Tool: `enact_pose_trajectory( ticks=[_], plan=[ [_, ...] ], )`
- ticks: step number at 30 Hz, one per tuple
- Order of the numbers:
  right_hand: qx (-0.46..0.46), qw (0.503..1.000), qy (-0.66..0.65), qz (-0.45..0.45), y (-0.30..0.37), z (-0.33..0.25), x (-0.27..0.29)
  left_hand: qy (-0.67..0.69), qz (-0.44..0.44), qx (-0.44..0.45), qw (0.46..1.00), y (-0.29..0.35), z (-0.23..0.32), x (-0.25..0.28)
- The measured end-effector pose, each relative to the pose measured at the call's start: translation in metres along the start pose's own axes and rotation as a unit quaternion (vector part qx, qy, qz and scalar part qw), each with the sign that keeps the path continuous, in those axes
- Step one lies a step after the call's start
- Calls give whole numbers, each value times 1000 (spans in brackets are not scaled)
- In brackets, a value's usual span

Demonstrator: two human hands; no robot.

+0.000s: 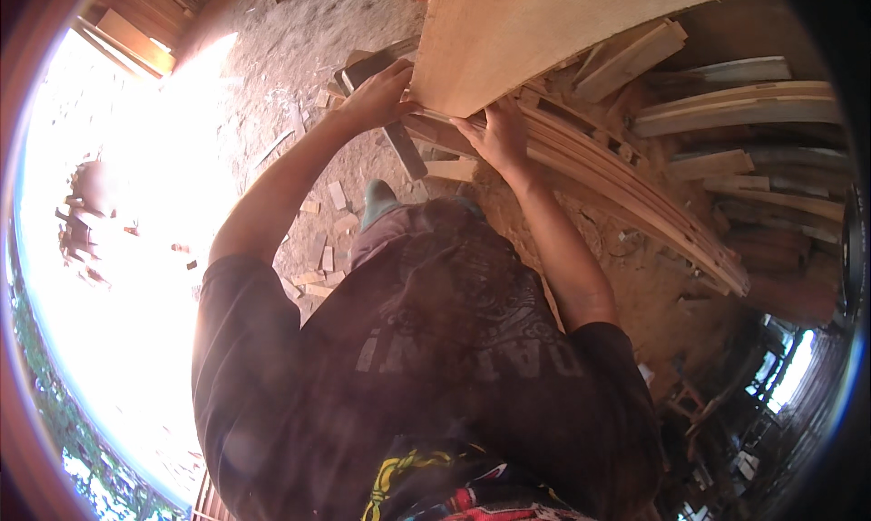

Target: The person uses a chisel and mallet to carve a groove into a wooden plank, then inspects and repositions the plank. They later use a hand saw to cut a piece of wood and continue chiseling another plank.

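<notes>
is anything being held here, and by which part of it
The pale wooden panel, at its near end: the left hand by one corner, the right hand by the other.

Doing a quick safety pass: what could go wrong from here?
1. The left hand and right hand are both at the near end of the wooden panel; it might tip or slip.
2. Long wooden strips run close to the right hand, which could get pinched or splintered.
3. Loose offcuts lie near the left foot; possible trip.
</notes>
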State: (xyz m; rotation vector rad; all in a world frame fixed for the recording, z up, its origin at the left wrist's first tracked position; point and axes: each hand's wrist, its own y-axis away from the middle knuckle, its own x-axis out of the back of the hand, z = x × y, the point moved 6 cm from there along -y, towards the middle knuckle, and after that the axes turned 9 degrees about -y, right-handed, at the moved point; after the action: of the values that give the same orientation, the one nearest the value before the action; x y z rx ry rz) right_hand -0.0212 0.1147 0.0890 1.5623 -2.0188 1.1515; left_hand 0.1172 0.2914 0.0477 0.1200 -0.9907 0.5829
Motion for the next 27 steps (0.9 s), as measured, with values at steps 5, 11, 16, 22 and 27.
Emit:
enact_pose_trajectory(
  ticks=[5,11,16,22,27],
  plan=[
    [-9,1000,-3,-5,3,3,-4,-47,59,-9,997,7,2,-2],
    [49,998,32,22,5,-1,-3,-60,52,20,997,10,4,0],
    [41,999,24,25,5,4,-4,22,73,13,997,8,5,4],
    [12,1000,6,1,6,2,-6,8,28,123,992,22,1,-7],
    [2,999,10,40,9,1,0,161,179,185,953,36,27,34]
  ],
)
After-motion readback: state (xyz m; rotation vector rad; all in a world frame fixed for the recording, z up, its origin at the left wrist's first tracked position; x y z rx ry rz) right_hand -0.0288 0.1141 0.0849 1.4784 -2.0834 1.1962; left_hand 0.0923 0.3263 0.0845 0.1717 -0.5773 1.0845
